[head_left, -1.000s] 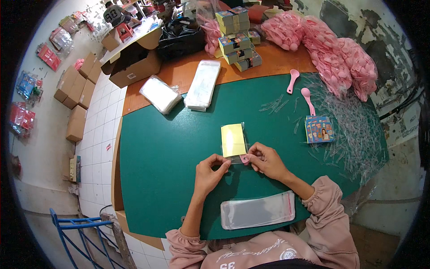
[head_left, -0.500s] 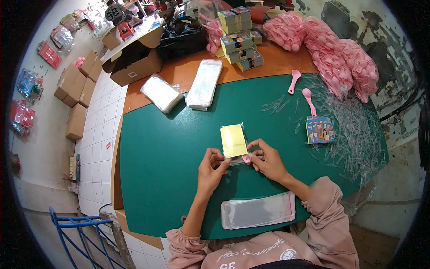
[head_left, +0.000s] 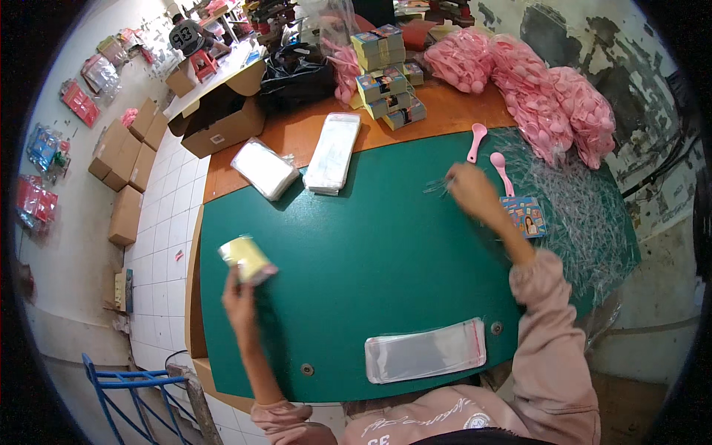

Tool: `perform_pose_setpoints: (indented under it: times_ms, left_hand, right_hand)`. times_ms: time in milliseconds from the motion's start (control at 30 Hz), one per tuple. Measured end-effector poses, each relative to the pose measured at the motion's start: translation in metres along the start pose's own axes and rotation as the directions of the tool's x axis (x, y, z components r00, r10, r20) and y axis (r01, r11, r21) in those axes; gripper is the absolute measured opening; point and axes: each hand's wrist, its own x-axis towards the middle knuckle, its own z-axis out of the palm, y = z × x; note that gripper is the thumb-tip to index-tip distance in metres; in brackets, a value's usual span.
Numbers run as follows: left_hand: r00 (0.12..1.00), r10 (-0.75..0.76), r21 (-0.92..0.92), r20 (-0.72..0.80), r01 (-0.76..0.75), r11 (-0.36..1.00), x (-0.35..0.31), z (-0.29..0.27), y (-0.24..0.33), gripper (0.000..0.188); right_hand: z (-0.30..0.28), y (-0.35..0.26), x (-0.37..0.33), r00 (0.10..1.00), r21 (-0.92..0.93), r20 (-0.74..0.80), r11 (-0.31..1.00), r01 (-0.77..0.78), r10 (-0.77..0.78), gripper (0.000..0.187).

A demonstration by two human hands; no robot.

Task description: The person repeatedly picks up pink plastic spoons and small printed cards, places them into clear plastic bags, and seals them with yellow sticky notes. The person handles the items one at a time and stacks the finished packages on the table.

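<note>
On the left part of the green table, my left hand (head_left: 239, 300) pinches the lower edge of a small clear plastic packet (head_left: 248, 259) with a yellow card in it. A bit of pink shows at the packet's corner; motion blurs it. My right hand (head_left: 473, 191) reaches far across the table, over a few thin clear plastic strips (head_left: 436, 188). Its fingers are bent and blurred, so whether a strip is between them is unclear. Beyond it lies a pink spoon (head_left: 477, 142); another pink spoon (head_left: 502, 173) lies by a stack of printed blue cards (head_left: 531, 216).
A flat stack of clear bags (head_left: 425, 351) lies near me. White bag bundles (head_left: 331, 154) sit farther off beside an open carton (head_left: 222, 122). Bundled cards (head_left: 380, 48) and bagged pink spoons (head_left: 523, 89) stand at the back. Clear strips (head_left: 578, 215) heap up at right.
My hands have parted from the table's middle. The left carried the packet with the yellow card to the left; the right let go of it and moved away to the far strips.
</note>
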Motion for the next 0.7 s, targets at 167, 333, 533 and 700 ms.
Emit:
perform_pose_setpoints:
  times_ms: [167, 333, 533, 700]
  left_hand:
    - [0.904, 0.074, 0.472, -0.421, 0.148, 0.869, 0.061, -0.121, -0.085, 0.044]
    - [0.936, 0.346, 0.544, -0.064, -0.258, 0.799, 0.023, 0.006, 0.025, 0.029]
    - [0.420, 0.378, -0.082, 0.825, -0.572, 0.816, -0.121, 0.163, 0.114, 0.029]
    - [0.281, 0.234, -0.067, 0.931, -0.498, 0.864, -0.131, 0.183, 0.106, 0.026]
  right_hand:
    - [0.000, 0.021, 0.053, 0.913, -0.191, -0.281, 0.915, -0.356, 0.296, 0.022]
    - [0.000, 0.043, 0.060, 0.878, -0.125, -0.208, 0.878, -0.461, 0.431, 0.022]
    - [0.000, 0.051, 0.042, 0.937, -0.274, -0.259, 0.913, -0.304, 0.234, 0.021]
    - [-0.019, 0.062, 0.028, 0.992, -0.106, -0.058, 0.987, -0.118, 0.112, 0.024]
